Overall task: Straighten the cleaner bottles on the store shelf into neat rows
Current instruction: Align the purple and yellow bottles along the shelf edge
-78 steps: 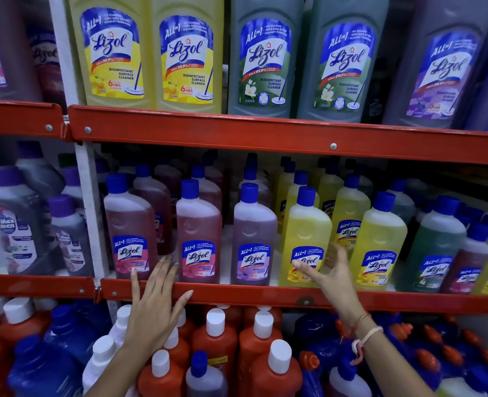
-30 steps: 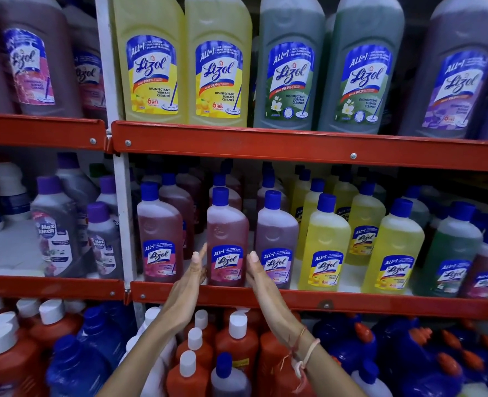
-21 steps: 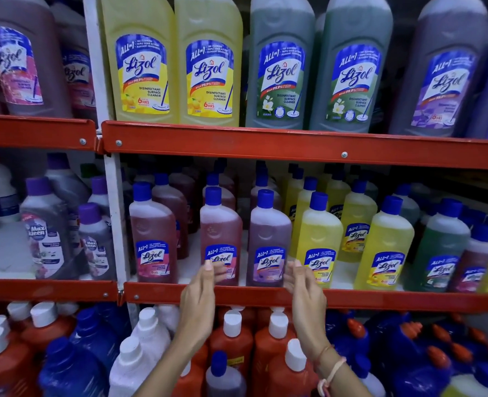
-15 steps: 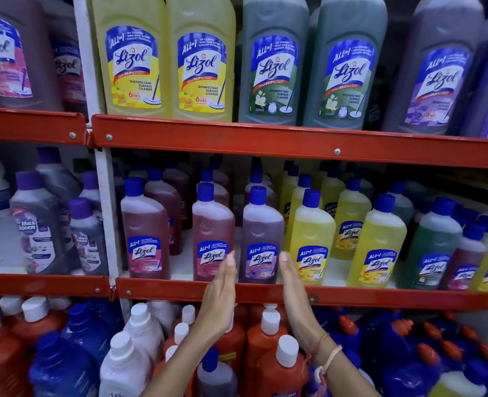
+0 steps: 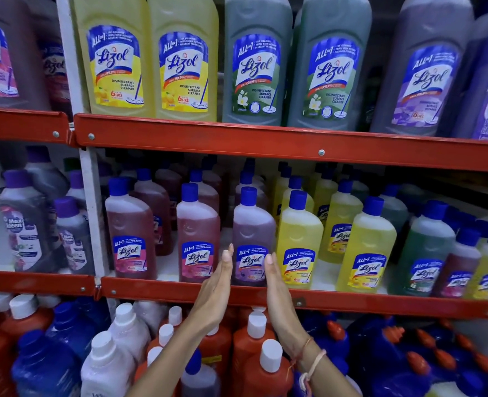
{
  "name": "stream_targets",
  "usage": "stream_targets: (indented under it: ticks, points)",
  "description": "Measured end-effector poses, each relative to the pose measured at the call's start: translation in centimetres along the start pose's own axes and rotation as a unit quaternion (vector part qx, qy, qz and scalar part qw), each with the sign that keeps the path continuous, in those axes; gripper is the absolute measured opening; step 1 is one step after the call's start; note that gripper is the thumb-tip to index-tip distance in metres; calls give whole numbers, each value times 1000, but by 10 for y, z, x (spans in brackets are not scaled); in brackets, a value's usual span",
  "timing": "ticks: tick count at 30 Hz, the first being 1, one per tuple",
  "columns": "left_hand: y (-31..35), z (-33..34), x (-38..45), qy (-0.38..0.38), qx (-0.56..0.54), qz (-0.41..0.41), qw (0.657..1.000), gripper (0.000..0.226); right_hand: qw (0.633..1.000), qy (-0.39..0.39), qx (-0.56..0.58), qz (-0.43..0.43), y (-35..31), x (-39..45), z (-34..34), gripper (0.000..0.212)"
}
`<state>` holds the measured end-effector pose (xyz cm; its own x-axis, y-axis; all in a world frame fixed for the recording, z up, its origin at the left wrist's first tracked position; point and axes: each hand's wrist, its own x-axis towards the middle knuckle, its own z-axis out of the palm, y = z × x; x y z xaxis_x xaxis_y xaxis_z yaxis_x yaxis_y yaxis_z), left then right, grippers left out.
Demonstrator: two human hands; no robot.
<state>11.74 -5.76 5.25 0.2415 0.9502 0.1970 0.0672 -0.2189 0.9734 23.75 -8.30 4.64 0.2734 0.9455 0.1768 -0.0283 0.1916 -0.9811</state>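
The middle shelf (image 5: 162,290) carries rows of small blue-capped cleaner bottles. In its front row a purple bottle (image 5: 252,224) stands upright between a pink bottle (image 5: 198,224) and a yellow bottle (image 5: 298,233). My left hand (image 5: 218,285) is held flat, fingers straight, against the purple bottle's left side. My right hand (image 5: 275,285) is flat along its right side. Both palms face each other around the bottle's base; neither wraps it. Another pink bottle (image 5: 129,227) stands further left, and a second yellow bottle (image 5: 366,247) further right.
Big yellow, green and purple bottles fill the top shelf (image 5: 265,144). Below my arms stand orange bottles with white caps (image 5: 255,339) and dark blue jugs (image 5: 380,362). A white upright post (image 5: 92,210) splits off the left bay of grey bottles (image 5: 25,224).
Both hands shifted right from either side of the pink bottle to either side of the purple bottle. The camera view moved slightly.
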Motion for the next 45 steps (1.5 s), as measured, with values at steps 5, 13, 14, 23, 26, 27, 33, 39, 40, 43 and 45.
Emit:
stream_targets:
  ticks: [5,13,14,23,26,27,33,39,40,43,45]
  points:
    - [-4,-1,2,-2,-2,-1,1000,81,1000,14,-3,-5,-3,-3,2,120]
    - [1,-3,-1,-8,-11,-2,1000,98,998,50,-42,-4,-6,-8,6,110]
    - [2,-3,-1,-10,-17,-5,1000,99,997,57,-42,-3,-6,-9,6,109]
    - [11,-5,-3,-21,-31,-36,999,87,995,76,-61,16,-14,-14,1,87]
    - [11,-6,-2,-25,-18,-40,999,96,994,77,-70,17,-17,-16,0,88]
    - [12,-6,-3,-25,-16,-39,999,95,995,76,-68,18,-17,-16,1,87]
    - [17,-5,-7,-28,-20,-28,999,86,995,79,-55,25,-21,-18,1,84]
    - [17,-4,-7,-27,-27,-30,999,87,996,72,-53,21,-20,-20,1,91]
    - [18,-4,-7,-25,-31,-32,999,86,996,72,-54,20,-19,-19,1,91]
    - [19,-5,-8,-22,-31,-31,999,85,996,65,-62,15,-20,-21,-1,86]
    - [17,-3,-9,-4,-27,-31,999,85,996,68,-61,12,-20,-21,-5,67]
